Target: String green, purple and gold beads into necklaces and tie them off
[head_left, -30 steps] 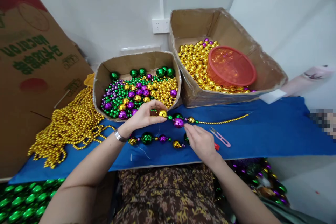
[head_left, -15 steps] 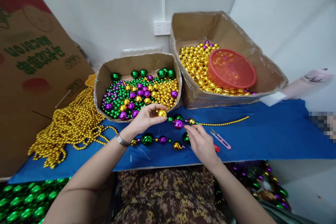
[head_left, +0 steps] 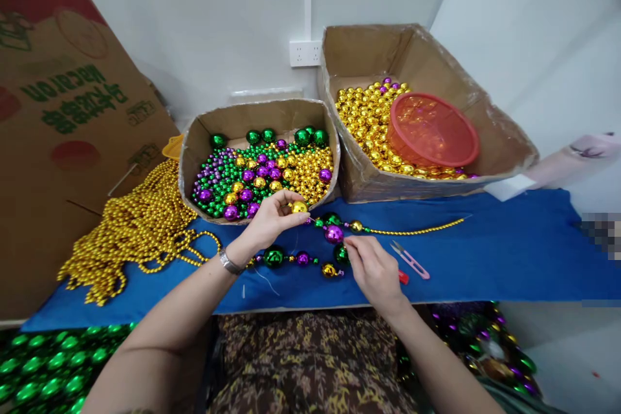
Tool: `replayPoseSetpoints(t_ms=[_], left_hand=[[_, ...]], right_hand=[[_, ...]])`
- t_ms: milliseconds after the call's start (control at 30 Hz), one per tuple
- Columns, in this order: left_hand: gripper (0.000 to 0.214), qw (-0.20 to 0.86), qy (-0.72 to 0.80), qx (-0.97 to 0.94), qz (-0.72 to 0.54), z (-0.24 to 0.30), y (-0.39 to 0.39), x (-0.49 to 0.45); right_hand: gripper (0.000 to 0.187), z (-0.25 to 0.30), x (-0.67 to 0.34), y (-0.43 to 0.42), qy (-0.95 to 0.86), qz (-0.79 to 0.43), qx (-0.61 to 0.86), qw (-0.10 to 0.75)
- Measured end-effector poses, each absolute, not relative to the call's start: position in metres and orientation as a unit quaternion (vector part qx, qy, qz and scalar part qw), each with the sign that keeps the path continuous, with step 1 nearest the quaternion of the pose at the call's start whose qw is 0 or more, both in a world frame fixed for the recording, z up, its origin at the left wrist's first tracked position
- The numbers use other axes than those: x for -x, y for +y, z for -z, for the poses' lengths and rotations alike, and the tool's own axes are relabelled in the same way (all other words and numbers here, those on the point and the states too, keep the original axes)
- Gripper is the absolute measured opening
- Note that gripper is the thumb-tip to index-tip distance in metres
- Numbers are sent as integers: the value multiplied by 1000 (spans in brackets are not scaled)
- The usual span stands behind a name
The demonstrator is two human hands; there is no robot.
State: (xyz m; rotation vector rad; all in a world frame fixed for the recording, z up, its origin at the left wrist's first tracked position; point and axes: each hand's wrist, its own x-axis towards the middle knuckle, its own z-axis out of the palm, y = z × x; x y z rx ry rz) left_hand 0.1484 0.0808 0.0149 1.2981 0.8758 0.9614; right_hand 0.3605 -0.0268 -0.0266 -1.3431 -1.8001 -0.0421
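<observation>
My left hand (head_left: 272,220) pinches a gold bead (head_left: 299,207) just in front of the small cardboard box. My right hand (head_left: 373,268) is closed in a pinch beside a green bead (head_left: 341,253), apparently on a thin thread that I cannot make out. Between the hands runs a bead string (head_left: 334,233) with purple, green and gold balls. It loops back along the blue cloth (head_left: 509,246) toward my left wrist and trails off right as a thin gold strand (head_left: 417,229).
A small box (head_left: 194,142) holds mixed green, purple and gold beads. A larger box (head_left: 504,142) holds gold beads and a red plastic bowl (head_left: 431,129). Gold bead strands (head_left: 130,226) pile at the left. Pink thread snips (head_left: 410,260) lie right of my right hand.
My right hand has drawn slightly back toward me and down the string. The left hand keeps its pinch on the gold bead. The camera has shifted a little.
</observation>
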Motion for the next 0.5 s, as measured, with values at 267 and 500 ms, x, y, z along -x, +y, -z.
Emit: replayPoseSetpoints(t_ms=[267,500], left_hand=[[38,625,380,-546,-409,-13,74,-153],[36,664,353,-505,-424,-23,65,-160]], right_hand=[[18,30,-354,-23,-726,-2,534,433],[22,37,-356,-19,-693,-94,563,440]])
